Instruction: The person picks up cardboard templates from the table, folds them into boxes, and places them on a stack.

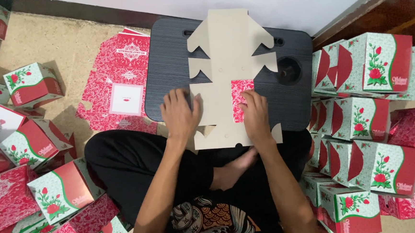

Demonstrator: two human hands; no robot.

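Note:
A flat, unfolded cardboard box blank [228,57] lies plain side up on a small black lap table [166,71]. One flap near its middle is folded over and shows a red patterned face [240,93]. My left hand [180,114] presses flat on the blank's left side, fingers spread. My right hand [255,114] rests on the folded red flap, fingertips on its crease. I sit cross-legged in black trousers below the table.
A stack of flat red printed blanks [119,83] lies on the floor left of the table. Several assembled red, white and green boxes are piled at the left [33,86] and stacked at the right [374,63]. A white wall runs behind the table.

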